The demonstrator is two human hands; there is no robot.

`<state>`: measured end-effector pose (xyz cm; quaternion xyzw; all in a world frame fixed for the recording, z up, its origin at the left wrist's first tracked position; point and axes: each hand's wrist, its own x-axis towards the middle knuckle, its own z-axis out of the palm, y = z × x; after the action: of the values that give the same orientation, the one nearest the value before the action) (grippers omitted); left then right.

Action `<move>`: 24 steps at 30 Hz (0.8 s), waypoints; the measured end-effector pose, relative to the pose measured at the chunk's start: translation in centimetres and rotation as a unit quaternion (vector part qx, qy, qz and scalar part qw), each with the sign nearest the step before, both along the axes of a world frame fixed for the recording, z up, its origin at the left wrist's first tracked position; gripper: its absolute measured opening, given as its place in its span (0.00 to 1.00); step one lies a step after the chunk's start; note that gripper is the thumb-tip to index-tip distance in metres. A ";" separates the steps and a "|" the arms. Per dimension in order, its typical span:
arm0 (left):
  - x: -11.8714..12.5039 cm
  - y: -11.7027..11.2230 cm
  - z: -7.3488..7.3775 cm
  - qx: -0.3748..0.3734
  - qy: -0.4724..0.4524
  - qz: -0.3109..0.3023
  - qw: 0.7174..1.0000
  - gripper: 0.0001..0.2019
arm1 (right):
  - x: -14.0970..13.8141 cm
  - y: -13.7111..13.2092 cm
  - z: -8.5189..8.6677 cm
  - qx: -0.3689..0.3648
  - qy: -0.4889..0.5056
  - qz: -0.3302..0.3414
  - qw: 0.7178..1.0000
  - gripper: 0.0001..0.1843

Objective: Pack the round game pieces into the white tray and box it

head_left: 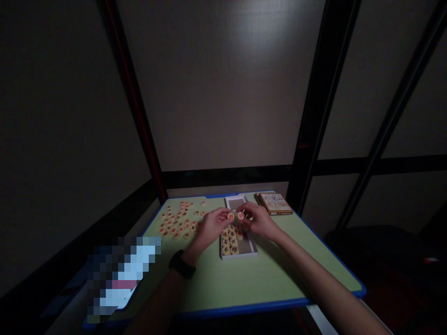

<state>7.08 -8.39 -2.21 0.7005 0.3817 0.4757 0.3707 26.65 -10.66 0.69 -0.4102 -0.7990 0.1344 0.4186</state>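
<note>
Disc (240,216) in right hand (259,221): round, cream, red marking on face.

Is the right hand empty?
No, the right hand pinches a small, round, cream-coloured piece with a red mark between its fingertips.

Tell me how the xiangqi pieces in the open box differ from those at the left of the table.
The boxed pieces line up in close columns, while the loose pieces lie scattered. The boxed pieces sit inside the box; the loose pieces rest on the green tabletop. The boxed pieces' nearest rows show dark characters, whereas the loose pieces mix red and dark ones. Both are round and pale.
</note>
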 end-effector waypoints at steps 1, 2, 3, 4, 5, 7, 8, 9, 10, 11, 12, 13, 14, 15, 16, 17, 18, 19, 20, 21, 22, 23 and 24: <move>0.1 0.0 -0.1 -0.007 -0.009 -0.005 1.000 0.12 | 0.0 0.0 0.0 -0.003 0.001 -0.002 1.000 0.13; 0.2 0.0 -0.1 -0.014 -0.021 -0.011 1.000 0.12 | -0.1 -0.1 0.0 -0.004 0.004 -0.004 1.000 0.13; 0.2 0.0 -0.2 -0.020 -0.033 -0.016 0.999 0.12 | -0.1 -0.1 0.0 -0.003 0.008 -0.005 1.000 0.12; 0.3 0.0 -0.3 -0.027 -0.044 -0.020 0.998 0.11 | -0.1 -0.1 0.0 0.000 0.014 -0.004 1.000 0.12; 0.4 0.0 -0.3 -0.034 -0.054 -0.024 0.998 0.12 | -0.2 -0.1 0.0 0.005 0.020 -0.001 1.000 0.11; 0.5 0.1 -0.4 -0.048 -0.069 -0.029 0.996 0.13 | -0.3 -0.1 -0.1 0.017 0.030 0.012 0.999 0.10; 0.5 0.2 -0.5 -0.054 -0.074 -0.031 0.995 0.14 | -0.3 -0.1 -0.1 0.026 0.032 0.019 0.999 0.09; 0.5 0.3 -0.5 -0.061 -0.079 -0.032 0.994 0.15 | -0.3 -0.1 -0.1 0.037 0.032 0.025 0.998 0.08; 0.5 0.3 -0.5 -0.066 -0.085 -0.034 0.994 0.16 | -0.4 -0.1 -0.2 0.049 0.031 0.029 0.998 0.08; 0.5 0.4 -0.4 -0.074 -0.091 -0.037 0.992 0.17 | -0.4 -0.1 -0.3 0.061 0.027 0.033 0.997 0.07; 0.4 0.4 -0.4 -0.083 -0.099 -0.043 0.991 0.18 | -0.4 -0.1 -0.4 0.072 0.024 0.036 0.996 0.07; 0.4 0.3 -0.3 -0.094 -0.111 -0.050 0.988 0.19 | -0.4 -0.1 -0.5 0.080 0.020 0.039 0.996 0.06; 0.4 0.3 -0.3 -0.107 -0.124 -0.058 0.985 0.20 | -0.5 0.0 -0.7 0.087 0.015 0.041 0.995 0.06; 0.4 0.1 -0.2 -0.121 -0.138 -0.068 0.981 0.21 | -0.5 0.0 -0.8 0.092 0.010 0.041 0.995 0.05; 0.4 0.0 -0.1 -0.134 -0.151 -0.077 0.976 0.22 | -0.5 0.0 -0.9 0.096 0.003 0.041 0.994 0.05; 0.4 -0.2 0.0 -0.146 -0.162 -0.084 0.972 0.22 | -0.5 0.0 -0.9 0.101 -0.004 0.041 0.994 0.05; 0.3 -0.3 0.0 -0.158 -0.170 -0.089 0.969 0.23 | -0.6 0.0 -1.0 0.106 -0.010 0.041 0.993 0.05; 0.3 -0.5 0.1 -0.169 -0.175 -0.093 0.965 0.24 | -0.6 -0.1 -1.0 0.110 -0.018 0.042 0.993 0.05; 0.3 -0.7 0.2 -0.179 -0.179 -0.097 0.963 0.24 | -0.6 -0.1 -1.0 0.111 -0.026 0.041 0.993 0.05; 0.2 -0.8 0.2 -0.188 -0.182 -0.100 0.960 0.25 | -0.6 -0.2 -1.0 0.110 -0.035 0.039 0.993 0.06; 0.2 -0.9 0.3 -0.196 -0.184 -0.103 0.958 0.25 | -0.6 -0.3 -0.9 0.106 -0.047 0.036 0.993 0.06; 0.1 -1.0 0.4 -0.202 -0.185 -0.106 0.956 0.26 | -0.6 -0.4 -0.8 0.100 -0.059 0.032 0.993 0.06; 0.1 -1.2 0.4 -0.207 -0.185 -0.109 0.955 0.26 | -0.5 -0.5 -0.7 0.091 -0.071 0.028 0.993 0.07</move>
<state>7.14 -9.55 -1.76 0.5458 0.3181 0.4642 0.6208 26.15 -11.14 -0.03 -0.3561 -0.8471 0.0428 0.3922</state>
